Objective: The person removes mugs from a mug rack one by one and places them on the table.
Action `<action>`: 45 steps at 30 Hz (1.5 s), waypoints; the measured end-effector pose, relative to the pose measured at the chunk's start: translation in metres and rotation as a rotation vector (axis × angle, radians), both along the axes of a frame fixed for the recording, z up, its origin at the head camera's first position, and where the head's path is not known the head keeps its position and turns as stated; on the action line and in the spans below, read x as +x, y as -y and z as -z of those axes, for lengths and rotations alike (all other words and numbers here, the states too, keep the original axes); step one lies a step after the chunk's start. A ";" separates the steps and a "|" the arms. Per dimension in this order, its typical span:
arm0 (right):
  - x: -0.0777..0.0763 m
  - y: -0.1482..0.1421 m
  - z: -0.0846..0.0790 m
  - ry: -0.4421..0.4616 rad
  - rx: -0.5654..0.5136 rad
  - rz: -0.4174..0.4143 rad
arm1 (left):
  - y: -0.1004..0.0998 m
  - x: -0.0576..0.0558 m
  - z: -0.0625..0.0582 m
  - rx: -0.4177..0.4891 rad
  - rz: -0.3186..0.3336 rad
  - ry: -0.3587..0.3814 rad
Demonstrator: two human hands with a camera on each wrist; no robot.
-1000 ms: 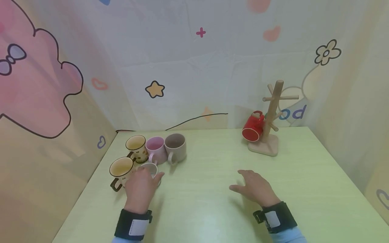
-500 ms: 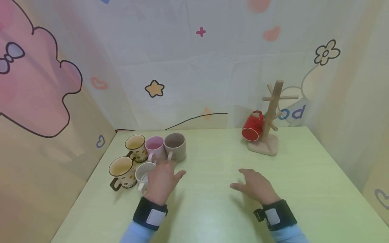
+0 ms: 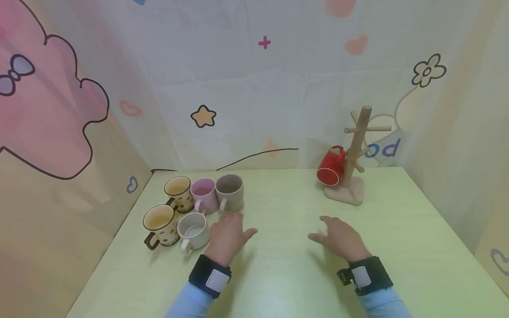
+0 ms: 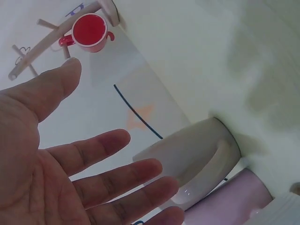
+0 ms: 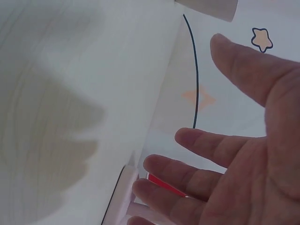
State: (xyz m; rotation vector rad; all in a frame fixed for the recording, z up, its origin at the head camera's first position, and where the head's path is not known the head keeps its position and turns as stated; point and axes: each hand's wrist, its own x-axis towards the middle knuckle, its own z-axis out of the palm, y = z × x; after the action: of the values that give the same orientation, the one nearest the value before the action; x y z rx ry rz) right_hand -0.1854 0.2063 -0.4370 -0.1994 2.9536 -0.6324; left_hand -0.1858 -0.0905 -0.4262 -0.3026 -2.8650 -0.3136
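Note:
My left hand (image 3: 227, 238) hovers in front of the grey mug (image 3: 229, 193), fingers spread and nothing held; the left wrist view shows its bare palm (image 4: 42, 187). Just left of that hand stands a white mug (image 3: 193, 230), and behind it a pink mug (image 3: 204, 196). Two cream mugs with brown handles, one nearer (image 3: 160, 224) and one farther (image 3: 179, 194), stand at the far left. My right hand (image 3: 343, 239) is held over the table, fingers loosely extended and holding nothing. Beyond it a red mug (image 3: 331, 165) hangs tilted on the wooden mug tree (image 3: 358, 141).
The mug tree's square base (image 3: 350, 192) stands at the back right of the pale table (image 3: 278, 274). Upper pegs on the tree bear no mug. A printed cloth (image 3: 246, 88) hangs behind the table and along its sides.
My left hand has moved right, from over the white mug to the front of the grey mug. My right hand has shifted slightly right and forward. The mugs stay in place.

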 end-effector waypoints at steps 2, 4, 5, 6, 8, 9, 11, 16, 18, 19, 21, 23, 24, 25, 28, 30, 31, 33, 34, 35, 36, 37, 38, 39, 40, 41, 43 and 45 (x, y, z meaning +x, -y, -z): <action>-0.003 -0.003 0.000 0.008 0.002 0.011 | 0.000 -0.001 0.002 0.002 0.003 0.027; -0.006 -0.007 0.000 0.018 0.005 0.021 | -0.001 -0.002 0.003 -0.001 0.002 0.063; -0.008 -0.009 0.000 0.021 0.007 0.025 | -0.001 -0.003 0.004 -0.001 0.001 0.080; -0.010 -0.011 0.000 0.024 0.007 0.028 | -0.001 -0.003 0.004 -0.002 -0.001 0.095; -0.013 -0.015 0.000 0.023 0.007 0.031 | -0.001 -0.005 0.005 -0.011 -0.003 0.118; -0.014 -0.017 0.000 0.022 0.005 0.032 | -0.001 -0.006 0.006 -0.014 -0.004 0.126; -0.018 -0.022 -0.001 0.021 0.002 0.033 | -0.002 -0.007 0.007 -0.019 -0.007 0.134; -0.029 -0.035 -0.006 0.028 -0.023 0.041 | -0.002 -0.010 0.008 -0.025 -0.020 0.147; -0.035 -0.041 -0.008 0.032 -0.039 0.056 | -0.002 -0.011 0.009 -0.030 -0.026 0.151; -0.038 -0.045 -0.010 0.033 -0.045 0.062 | -0.003 -0.012 0.010 -0.031 -0.028 0.155; -0.045 -0.053 -0.013 0.034 -0.057 0.081 | -0.003 -0.012 0.011 -0.033 -0.032 0.157; -0.051 -0.060 -0.017 0.032 -0.068 0.099 | -0.004 -0.013 0.012 -0.033 -0.034 0.162; -0.054 -0.064 -0.019 0.033 -0.069 0.109 | -0.004 -0.013 0.012 -0.034 -0.034 0.165; -0.057 -0.067 -0.021 0.027 -0.071 0.117 | -0.004 -0.013 0.013 -0.032 -0.034 0.165; -0.067 -0.077 -0.026 0.013 -0.079 0.149 | -0.005 -0.013 0.013 -0.037 -0.033 0.171; -0.074 -0.083 -0.029 -0.001 -0.069 0.177 | -0.006 -0.014 0.014 -0.043 -0.032 0.179; -0.077 -0.086 -0.029 -0.014 -0.066 0.193 | -0.006 -0.014 0.014 -0.046 -0.032 0.183; -0.083 -0.089 -0.032 -0.037 -0.066 0.226 | -0.007 -0.015 0.014 -0.054 -0.030 0.192; -0.087 -0.091 -0.034 -0.044 -0.074 0.242 | -0.007 -0.015 0.014 -0.061 -0.030 0.197; -0.090 -0.092 -0.035 -0.054 -0.080 0.255 | -0.008 -0.015 0.014 -0.066 -0.030 0.203; -0.094 -0.094 -0.037 -0.066 -0.084 0.264 | -0.008 -0.015 0.014 -0.070 -0.030 0.208; -0.097 -0.095 -0.038 -0.074 -0.089 0.271 | -0.009 -0.016 0.014 -0.073 -0.030 0.210; -0.100 -0.096 -0.040 -0.077 -0.095 0.274 | -0.009 -0.015 0.014 -0.075 -0.029 0.211; -0.103 -0.096 -0.042 -0.083 -0.100 0.275 | -0.009 -0.015 0.014 -0.078 -0.030 0.214; -0.106 -0.097 -0.043 -0.091 -0.106 0.273 | -0.010 -0.015 0.014 -0.078 -0.030 0.212; -0.109 -0.098 -0.044 -0.101 -0.104 0.269 | -0.010 -0.015 0.013 -0.080 -0.029 0.208; -0.113 -0.098 -0.046 -0.113 -0.109 0.264 | -0.010 -0.014 0.014 -0.081 -0.029 0.199; -0.115 -0.098 -0.046 -0.131 -0.109 0.262 | -0.011 -0.014 0.014 -0.082 -0.028 0.198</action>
State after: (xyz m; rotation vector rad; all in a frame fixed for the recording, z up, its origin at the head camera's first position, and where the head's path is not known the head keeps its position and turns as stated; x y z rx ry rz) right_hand -0.3007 0.3046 -0.3907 0.1466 3.1008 -0.8435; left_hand -0.1993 -0.0796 -0.4400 -0.2592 -3.0796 -0.2333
